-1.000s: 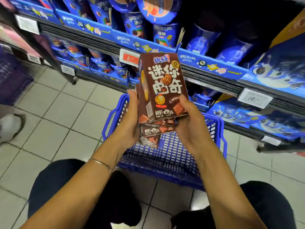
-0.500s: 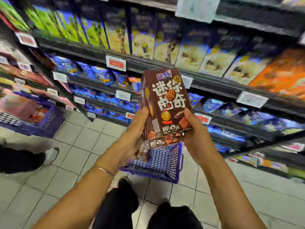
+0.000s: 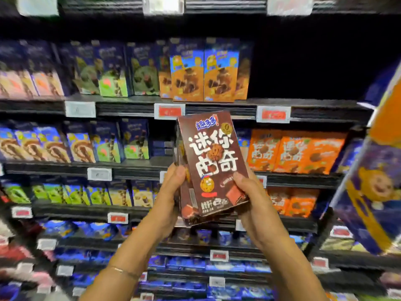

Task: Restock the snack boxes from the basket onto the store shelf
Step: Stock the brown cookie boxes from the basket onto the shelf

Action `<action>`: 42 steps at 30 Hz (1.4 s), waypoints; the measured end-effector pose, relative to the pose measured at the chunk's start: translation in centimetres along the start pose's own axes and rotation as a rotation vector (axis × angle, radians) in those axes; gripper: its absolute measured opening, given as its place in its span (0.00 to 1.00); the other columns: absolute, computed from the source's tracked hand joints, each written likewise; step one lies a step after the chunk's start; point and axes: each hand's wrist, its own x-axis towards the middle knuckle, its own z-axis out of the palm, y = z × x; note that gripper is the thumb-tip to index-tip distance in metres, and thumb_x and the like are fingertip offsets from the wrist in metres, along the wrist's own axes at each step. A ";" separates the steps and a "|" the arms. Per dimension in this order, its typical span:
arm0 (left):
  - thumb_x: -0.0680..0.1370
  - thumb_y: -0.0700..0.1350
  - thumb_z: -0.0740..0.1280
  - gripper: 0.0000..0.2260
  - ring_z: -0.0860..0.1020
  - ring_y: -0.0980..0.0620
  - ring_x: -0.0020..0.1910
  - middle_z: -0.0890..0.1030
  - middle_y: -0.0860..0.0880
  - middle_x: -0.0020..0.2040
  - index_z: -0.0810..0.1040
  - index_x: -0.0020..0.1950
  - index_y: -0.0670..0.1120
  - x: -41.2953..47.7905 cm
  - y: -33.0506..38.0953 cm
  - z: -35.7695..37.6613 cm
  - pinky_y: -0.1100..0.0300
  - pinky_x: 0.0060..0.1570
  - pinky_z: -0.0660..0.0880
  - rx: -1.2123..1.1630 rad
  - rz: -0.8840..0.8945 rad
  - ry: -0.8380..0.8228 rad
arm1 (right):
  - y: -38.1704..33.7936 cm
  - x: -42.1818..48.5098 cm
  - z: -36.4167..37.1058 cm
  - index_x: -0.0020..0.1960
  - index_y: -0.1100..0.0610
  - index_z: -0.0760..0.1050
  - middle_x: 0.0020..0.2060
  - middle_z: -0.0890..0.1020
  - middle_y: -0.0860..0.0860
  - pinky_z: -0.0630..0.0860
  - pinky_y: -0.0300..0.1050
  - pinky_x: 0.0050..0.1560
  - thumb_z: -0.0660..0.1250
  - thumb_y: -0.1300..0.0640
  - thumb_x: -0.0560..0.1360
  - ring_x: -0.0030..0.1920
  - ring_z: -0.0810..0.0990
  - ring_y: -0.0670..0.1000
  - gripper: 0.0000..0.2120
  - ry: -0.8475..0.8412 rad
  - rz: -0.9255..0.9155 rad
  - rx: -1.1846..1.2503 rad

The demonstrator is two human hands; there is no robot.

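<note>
The stack of brown cookie boxes (image 3: 213, 161) has risen from over the basket, now out of view, and is up in front of the middle store shelf (image 3: 134, 167), just left of the orange boxes (image 3: 293, 151). The left hand (image 3: 171, 192) and right hand (image 3: 253, 203) each hold a narrow grip curled round the stack's lower sides. The front box hides how many lie behind it, and the shelf goods are blurred.

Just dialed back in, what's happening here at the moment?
A person faces the store shelf, holding a small stack of brown snack boxes up in front of it. The left hand grips the stack's left edge and the right hand its lower right corner. The stack is level with the row of orange boxes and not yet on a shelf. The basket is out of view.
</note>
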 end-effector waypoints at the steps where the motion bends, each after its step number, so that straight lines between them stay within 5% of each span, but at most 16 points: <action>1: 0.58 0.70 0.81 0.54 0.76 0.35 0.71 0.78 0.38 0.72 0.72 0.76 0.44 0.6 0.8 0.7 0.32 0.72 0.69 -0.001 0.028 -0.020 | -1.2 0.4 -0.2 0.62 0.40 0.81 0.63 0.83 0.51 0.76 0.53 0.65 0.68 0.42 0.71 0.63 0.82 0.53 0.20 0.015 -0.029 -0.018; 5: 0.61 0.70 0.80 0.53 0.76 0.37 0.71 0.77 0.40 0.73 0.69 0.78 0.46 2.6 3.4 3.0 0.36 0.70 0.72 -0.006 0.129 -0.083 | -4.8 1.7 -0.9 0.61 0.41 0.82 0.60 0.84 0.50 0.76 0.51 0.57 0.68 0.41 0.70 0.59 0.83 0.50 0.21 0.048 -0.123 -0.119; 10: 0.64 0.70 0.78 0.48 0.83 0.42 0.63 0.82 0.42 0.68 0.71 0.77 0.46 4.8 5.5 4.5 0.49 0.56 0.82 0.004 0.187 -0.168 | -7.8 2.7 -1.7 0.55 0.45 0.83 0.53 0.87 0.51 0.81 0.45 0.49 0.67 0.52 0.74 0.53 0.86 0.52 0.12 0.080 -0.193 -0.219; 16: 0.66 0.66 0.76 0.44 0.80 0.34 0.66 0.80 0.37 0.68 0.73 0.75 0.43 6.9 5.4 5.1 0.35 0.65 0.76 -0.051 0.120 -0.211 | -9.0 3.5 -3.0 0.62 0.63 0.78 0.55 0.85 0.60 0.84 0.48 0.50 0.70 0.58 0.72 0.52 0.86 0.56 0.20 0.065 -0.124 -0.098; 18: 0.67 0.64 0.72 0.39 0.85 0.39 0.56 0.83 0.38 0.63 0.75 0.71 0.42 7.3 5.3 5.3 0.43 0.50 0.83 -0.066 0.100 -0.203 | -9.3 3.9 -3.9 0.65 0.66 0.76 0.57 0.84 0.63 0.82 0.52 0.53 0.70 0.58 0.71 0.54 0.85 0.58 0.23 0.065 -0.098 -0.070; 20: 0.65 0.64 0.72 0.40 0.86 0.44 0.48 0.84 0.38 0.59 0.75 0.70 0.41 7.6 5.3 5.6 0.50 0.40 0.84 -0.079 0.084 -0.193 | -9.7 4.7 -4.9 0.65 0.66 0.76 0.59 0.83 0.63 0.80 0.51 0.52 0.70 0.56 0.72 0.54 0.84 0.58 0.24 0.080 -0.098 -0.052; 25: 0.65 0.63 0.73 0.42 0.86 0.47 0.52 0.85 0.43 0.61 0.72 0.73 0.43 8.3 5.8 6.7 0.56 0.45 0.83 -0.014 0.142 -0.150 | -11.3 8.2 -9.1 0.58 0.59 0.83 0.53 0.86 0.57 0.83 0.46 0.44 0.68 0.54 0.72 0.48 0.86 0.53 0.17 0.115 -0.130 0.082; 30: 0.65 0.63 0.74 0.43 0.83 0.39 0.61 0.83 0.41 0.64 0.71 0.76 0.46 8.8 7.2 7.6 0.40 0.62 0.79 -0.023 0.152 -0.089 | -12.7 13.4 -13.3 0.62 0.58 0.78 0.56 0.86 0.56 0.82 0.44 0.38 0.70 0.54 0.73 0.51 0.87 0.53 0.19 0.178 -0.153 0.065; 35: 0.66 0.63 0.74 0.23 0.88 0.46 0.49 0.88 0.45 0.56 0.88 0.57 0.53 9.2 7.3 9.2 0.53 0.41 0.84 -0.163 0.129 -0.107 | -12.2 18.1 -14.1 0.53 0.55 0.82 0.47 0.88 0.53 0.81 0.40 0.36 0.70 0.56 0.75 0.46 0.88 0.51 0.08 0.317 -0.200 -0.167; 38: 0.74 0.61 0.71 0.15 0.88 0.48 0.49 0.88 0.48 0.53 0.89 0.52 0.55 9.3 6.6 10.4 0.54 0.42 0.83 -0.216 0.158 -0.111 | -11.8 20.1 -14.6 0.50 0.55 0.84 0.46 0.88 0.53 0.83 0.42 0.38 0.71 0.55 0.74 0.46 0.88 0.50 0.07 0.296 -0.236 -0.256; 42: 0.69 0.61 0.74 0.16 0.88 0.48 0.48 0.89 0.47 0.52 0.90 0.49 0.54 9.8 6.7 11.6 0.54 0.41 0.83 -0.226 0.180 -0.050 | -13.2 23.6 -16.7 0.58 0.54 0.78 0.47 0.86 0.48 0.80 0.35 0.33 0.72 0.62 0.75 0.42 0.87 0.44 0.12 0.399 -0.287 -0.408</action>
